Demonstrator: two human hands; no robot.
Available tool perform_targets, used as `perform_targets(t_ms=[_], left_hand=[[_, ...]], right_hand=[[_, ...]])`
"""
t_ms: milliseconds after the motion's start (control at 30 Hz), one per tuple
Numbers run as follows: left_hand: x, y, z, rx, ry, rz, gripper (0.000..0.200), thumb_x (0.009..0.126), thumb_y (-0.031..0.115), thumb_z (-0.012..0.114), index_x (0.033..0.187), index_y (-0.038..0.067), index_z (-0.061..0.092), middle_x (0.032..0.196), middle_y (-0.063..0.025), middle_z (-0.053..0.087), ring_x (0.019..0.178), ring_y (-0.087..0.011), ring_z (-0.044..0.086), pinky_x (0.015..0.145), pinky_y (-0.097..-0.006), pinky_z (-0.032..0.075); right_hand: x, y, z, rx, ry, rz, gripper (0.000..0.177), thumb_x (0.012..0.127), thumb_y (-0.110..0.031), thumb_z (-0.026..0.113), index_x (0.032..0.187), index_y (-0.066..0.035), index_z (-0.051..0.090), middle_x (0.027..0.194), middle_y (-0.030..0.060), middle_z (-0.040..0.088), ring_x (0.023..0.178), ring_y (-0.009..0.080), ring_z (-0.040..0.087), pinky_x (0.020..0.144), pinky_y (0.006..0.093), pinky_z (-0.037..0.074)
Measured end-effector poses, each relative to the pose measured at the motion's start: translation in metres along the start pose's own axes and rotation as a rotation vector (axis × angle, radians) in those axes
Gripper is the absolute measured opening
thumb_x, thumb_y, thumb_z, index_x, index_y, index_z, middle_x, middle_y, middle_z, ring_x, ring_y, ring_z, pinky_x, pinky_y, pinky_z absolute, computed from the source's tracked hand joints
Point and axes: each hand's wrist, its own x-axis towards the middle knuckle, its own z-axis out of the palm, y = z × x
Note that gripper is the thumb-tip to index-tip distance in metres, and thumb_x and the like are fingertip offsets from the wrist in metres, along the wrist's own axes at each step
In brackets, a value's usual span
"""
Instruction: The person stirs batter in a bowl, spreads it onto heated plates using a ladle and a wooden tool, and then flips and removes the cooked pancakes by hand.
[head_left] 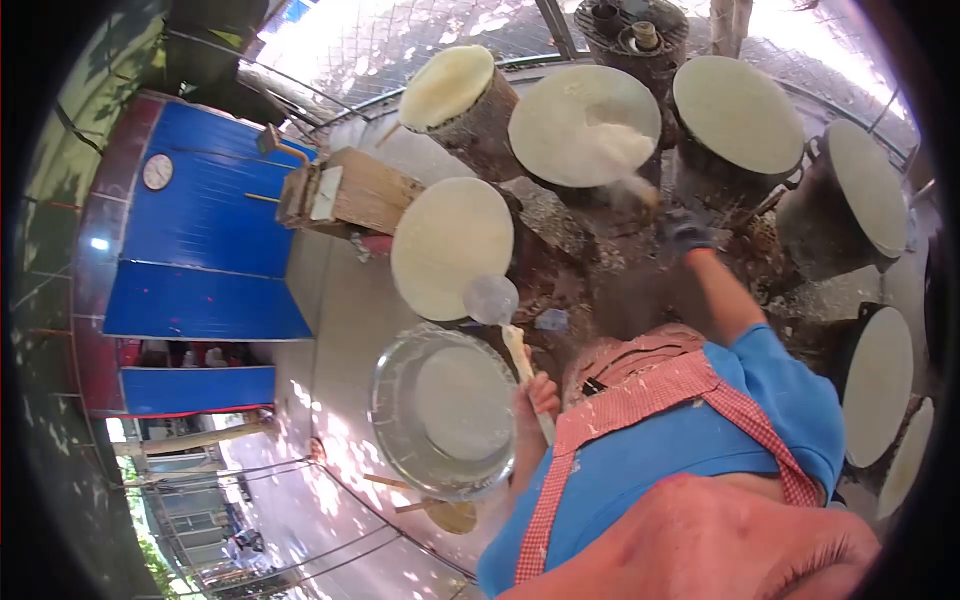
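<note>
My left hand [543, 394], bare, is wrapped round the pale handle of a ladle [492, 300]. The ladle's round bowl sits at the near edge of a griddle [450, 240] coated in a pale layer. Just below is a wide metal basin [385, 415] with whitish liquid in it. My right hand [688, 232], in a dark glove, is closed on a pale tool with a short handle [640, 188], smeared by motion. That tool reaches over the near right part of another pale-coated griddle [550, 115], where the layer looks uneven.
Several more pale-topped griddles on dark drum-like stands curve around me, among them one at the upper left [450, 85] and one at the upper right [740, 115]. A wooden box [370, 195] stands at left. A stool [452, 516] is below the basin.
</note>
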Motion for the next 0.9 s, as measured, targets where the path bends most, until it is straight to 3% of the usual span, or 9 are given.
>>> perform_targets(t_ms=[100, 167, 367, 433, 533, 667, 700, 767, 900], left_hand=[[0.0, 0.001, -0.016, -0.008, 0.018, 0.013, 0.052, 0.085, 0.009, 0.044, 0.13, 0.024, 0.024, 0.06, -0.0009, 0.031, 0.048, -0.007, 0.032, 0.04, -0.0178, 0.034], [0.012, -0.004, -0.012, -0.072, 0.062, 0.02, 0.048, 0.086, 0.01, 0.041, 0.13, 0.024, 0.025, 0.059, -0.0004, 0.03, 0.043, -0.0054, 0.03, 0.037, -0.0166, 0.033], [0.039, -0.011, -0.001, -0.003, 0.201, -0.037, 0.041, 0.089, 0.012, 0.036, 0.128, 0.02, 0.029, 0.058, 0.0015, 0.026, 0.04, -0.0033, 0.027, 0.034, -0.0144, 0.028], [0.047, -0.01, -0.004, 0.136, 0.222, -0.067, 0.039, 0.088, 0.012, 0.036, 0.126, 0.018, 0.032, 0.059, 0.0024, 0.025, 0.041, -0.003, 0.025, 0.034, -0.0146, 0.026], [0.078, -0.034, 0.028, 0.064, 0.356, -0.051, 0.041, 0.088, 0.013, 0.036, 0.128, 0.018, 0.029, 0.06, 0.0027, 0.026, 0.042, -0.0033, 0.025, 0.034, -0.0151, 0.025], [0.1, -0.029, 0.001, -0.117, 0.466, -0.154, 0.013, 0.089, 0.013, 0.035, 0.092, 0.003, 0.042, 0.06, 0.0021, 0.026, 0.042, -0.0036, 0.025, 0.036, -0.0159, 0.025], [0.104, -0.034, 0.008, -0.104, 0.51, -0.173, 0.016, 0.089, 0.013, 0.036, 0.074, 0.006, 0.036, 0.059, 0.0022, 0.027, 0.042, -0.0035, 0.025, 0.036, -0.0165, 0.025], [0.109, -0.039, 0.007, -0.029, 0.474, -0.163, 0.017, 0.089, 0.013, 0.036, 0.073, 0.006, 0.036, 0.059, 0.0025, 0.027, 0.041, -0.0034, 0.025, 0.035, -0.0168, 0.024], [0.128, -0.06, 0.022, -0.139, 0.512, -0.154, 0.016, 0.089, 0.013, 0.037, 0.075, 0.005, 0.037, 0.058, 0.0025, 0.028, 0.04, -0.0031, 0.025, 0.034, -0.017, 0.024]], right_hand=[[0.01, -0.02, -0.09, 0.009, -0.158, 0.234, 0.032, 0.08, -0.035, 0.041, 0.095, -0.014, 0.059, 0.089, 0.013, 0.06, 0.078, 0.0294, 0.058, 0.066, 0.0392, 0.046], [0.039, -0.016, -0.055, 0.174, 0.518, 0.076, 0.032, 0.08, -0.034, 0.04, 0.096, -0.013, 0.058, 0.084, 0.0129, 0.06, 0.072, 0.0293, 0.058, 0.06, 0.0412, 0.046], [0.007, 0.037, 0.004, 0.125, 0.156, -0.126, 0.03, 0.079, -0.033, 0.042, 0.094, -0.012, 0.058, 0.082, 0.0142, 0.06, 0.07, 0.0328, 0.057, 0.058, 0.0414, 0.044], [0.034, 0.041, -0.068, 0.23, -0.007, 0.199, 0.03, 0.082, -0.032, 0.041, 0.093, -0.009, 0.059, 0.085, 0.0167, 0.058, 0.08, 0.0296, 0.056, 0.07, 0.0383, 0.043], [0.057, 0.048, -0.058, 0.35, 0.132, 0.357, 0.029, 0.083, -0.03, 0.041, 0.094, -0.011, 0.059, 0.08, 0.0167, 0.058, 0.075, 0.0296, 0.055, 0.067, 0.0383, 0.043], [0.01, 0.042, 0.001, 0.38, 0.191, -0.314, 0.03, 0.083, -0.032, 0.042, 0.097, -0.011, 0.059, 0.082, 0.017, 0.059, 0.074, 0.0302, 0.056, 0.067, 0.0393, 0.042], [-0.003, 0.065, 0.023, 0.546, 0.025, -0.05, 0.029, 0.082, -0.033, 0.043, 0.098, -0.013, 0.057, 0.085, 0.0161, 0.058, 0.078, 0.031, 0.056, 0.068, 0.0397, 0.043], [0.035, 0.09, 0.009, 0.71, -0.113, 0.179, 0.029, 0.081, -0.034, 0.043, 0.1, -0.015, 0.056, 0.089, 0.0152, 0.057, 0.082, 0.0318, 0.055, 0.07, 0.0402, 0.044], [0.174, 0.062, -0.062, 0.518, 0.253, 0.191, 0.039, 0.078, -0.042, 0.048, 0.098, -0.01, 0.057, 0.09, 0.0177, 0.058, 0.086, 0.0347, 0.054, 0.074, 0.0403, 0.041]])
